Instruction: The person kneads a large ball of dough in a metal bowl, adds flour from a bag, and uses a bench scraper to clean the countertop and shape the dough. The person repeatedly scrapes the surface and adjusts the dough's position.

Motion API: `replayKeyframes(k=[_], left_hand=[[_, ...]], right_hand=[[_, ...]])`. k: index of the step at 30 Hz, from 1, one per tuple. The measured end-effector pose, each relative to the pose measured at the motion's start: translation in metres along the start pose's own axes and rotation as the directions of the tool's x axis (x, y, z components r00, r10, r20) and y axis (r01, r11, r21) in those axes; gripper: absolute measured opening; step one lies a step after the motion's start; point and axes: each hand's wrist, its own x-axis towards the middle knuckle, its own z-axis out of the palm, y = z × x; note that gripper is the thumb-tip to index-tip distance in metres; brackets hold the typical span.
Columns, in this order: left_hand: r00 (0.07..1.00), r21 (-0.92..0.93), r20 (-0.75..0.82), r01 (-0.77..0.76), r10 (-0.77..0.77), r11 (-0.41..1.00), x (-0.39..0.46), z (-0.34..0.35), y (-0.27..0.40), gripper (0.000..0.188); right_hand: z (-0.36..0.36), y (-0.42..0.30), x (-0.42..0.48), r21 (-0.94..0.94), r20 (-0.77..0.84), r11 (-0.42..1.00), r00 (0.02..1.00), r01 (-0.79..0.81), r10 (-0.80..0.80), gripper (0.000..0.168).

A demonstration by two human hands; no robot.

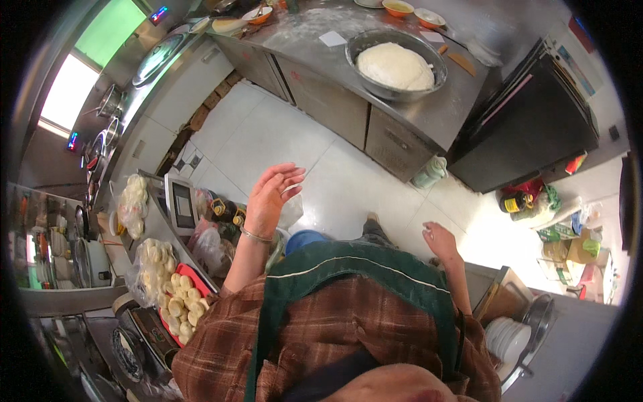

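My left hand (277, 195) is raised over the tiled floor (261, 135), fingers apart and nothing in it; a bracelet circles the wrist. Lower and to the right hangs my right hand (442, 242), also holding nothing, its fingers partly spread. Beyond both, a large metal bowl (353, 80) with a big mound of pale dough (394, 65) rests on the steel worktop (301, 40). Left of my left arm, a red tray (193, 276) carries several round pale buns (181, 306). Plastic bags of similar pieces (155, 264) lie beside it.
A digital scale (182, 203) stands left of my left forearm. Near my waist is a blue bucket (304, 241). A dark cabinet (532, 120) stands at the right, with bottles and bags on the floor near it. White plates (507, 339) are stacked at the lower right.
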Motion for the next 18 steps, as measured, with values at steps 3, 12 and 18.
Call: replayKeyframes(k=[3, 12, 18], left_hand=[[0.985, -0.036, -0.172, -0.005, -0.001, 0.999, 0.044, 0.000, 0.009, 0.028], [0.960, 0.014, -0.274, -0.047, 0.049, 0.999, 0.164, -0.005, 0.031, 0.026], [0.954, 0.041, -0.298, -0.009, 0.020, 0.999, 0.276, -0.065, 0.056, 0.027]], right_hand=[[-0.041, -0.011, 0.089, 0.042, -0.064, 0.991, 0.990, 0.125, -0.122, 0.026], [-0.116, -0.072, 0.291, 0.063, -0.003, 0.931, 0.933, 0.359, -0.359, 0.026], [-0.132, -0.123, 0.393, 0.162, -0.034, 0.941, 0.955, 0.297, -0.296, 0.025]])
